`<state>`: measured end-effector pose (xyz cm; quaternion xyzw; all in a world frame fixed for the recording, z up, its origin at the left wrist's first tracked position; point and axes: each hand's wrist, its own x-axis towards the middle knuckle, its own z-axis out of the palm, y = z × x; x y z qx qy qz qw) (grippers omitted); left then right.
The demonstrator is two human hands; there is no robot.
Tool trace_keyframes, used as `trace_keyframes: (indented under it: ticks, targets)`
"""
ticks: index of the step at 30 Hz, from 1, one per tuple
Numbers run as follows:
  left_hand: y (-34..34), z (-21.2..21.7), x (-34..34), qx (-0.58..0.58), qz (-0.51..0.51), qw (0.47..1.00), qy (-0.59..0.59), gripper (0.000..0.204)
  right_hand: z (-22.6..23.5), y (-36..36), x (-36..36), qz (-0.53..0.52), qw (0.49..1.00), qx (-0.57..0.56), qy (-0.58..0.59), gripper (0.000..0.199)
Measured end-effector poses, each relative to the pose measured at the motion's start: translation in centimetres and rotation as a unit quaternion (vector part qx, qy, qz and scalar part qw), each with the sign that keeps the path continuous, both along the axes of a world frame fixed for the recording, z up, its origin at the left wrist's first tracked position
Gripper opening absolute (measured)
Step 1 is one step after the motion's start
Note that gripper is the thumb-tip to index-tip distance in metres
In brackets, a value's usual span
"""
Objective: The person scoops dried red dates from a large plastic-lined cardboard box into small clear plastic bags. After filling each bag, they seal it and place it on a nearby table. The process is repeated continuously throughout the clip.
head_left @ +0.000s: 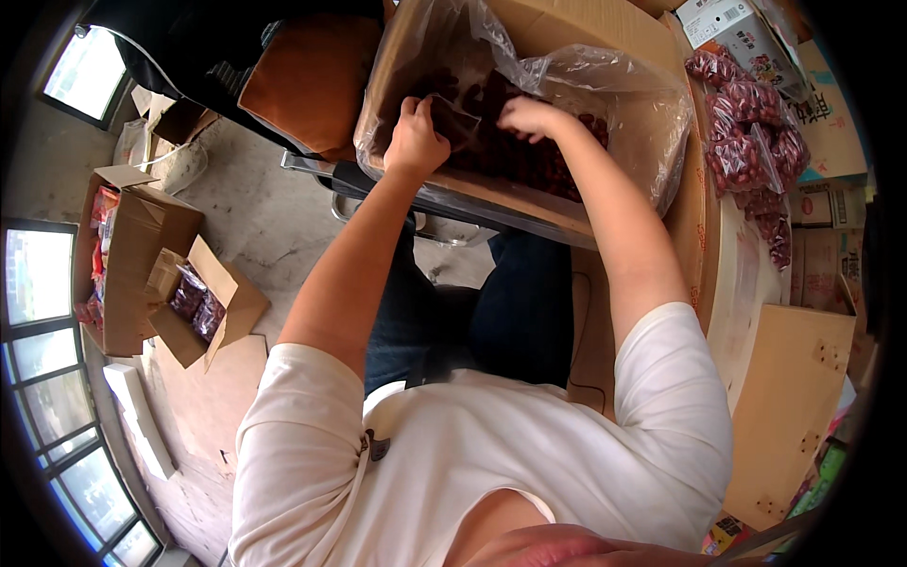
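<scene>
In front of me is a large cardboard box (529,210) lined with a clear plastic sheet (652,113). Dark red dried dates (543,170) cover much of its bottom. My left hand (416,140) is over the box's left part, its fingers closed on the edge of a small clear plastic bag (458,123). Dark red shapes show through or behind that bag. To its right, my right hand (531,119) reaches in over the dates with fingers curled toward the bag. What lies inside those fingers is hidden.
Filled clear bags of dates (751,132) are piled right of the box, beside a white carton (742,38). An orange-brown cushion-like thing (307,85) is at upper left. On the floor at left stand open cartons (151,246), one holding bagged dates (198,307).
</scene>
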<state>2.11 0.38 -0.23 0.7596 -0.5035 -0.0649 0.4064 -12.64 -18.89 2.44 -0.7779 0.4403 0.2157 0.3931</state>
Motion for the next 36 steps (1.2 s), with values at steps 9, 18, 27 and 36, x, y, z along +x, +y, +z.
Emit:
trace_keyframes:
  ticks: [9, 18, 27, 36]
  targets:
    - [0.0, -0.1, -0.1, -0.009, 0.005, 1.000, 0.013, 0.057, -11.0, 1.6, -4.8, 0.042, 0.990, -0.132, 0.009, 0.086]
    - [0.2, 0.1, -0.1, -0.001, 0.007, 1.000, -0.004, 0.055, -9.7, 3.6, -3.8, 0.057, 0.981, -0.162, 0.090, 0.089]
    - [0.2, 0.3, -0.1, 0.014, 0.015, 1.000, -0.003, 0.053, -8.6, 4.6, -3.9, 0.062, 0.972, -0.200, 0.110, 0.086]
    - [0.2, 0.2, -0.1, 0.013, 0.016, 1.000, -0.010, 0.053, -10.6, 3.2, -4.4, 0.091, 0.973, -0.186, 0.106, 0.088]
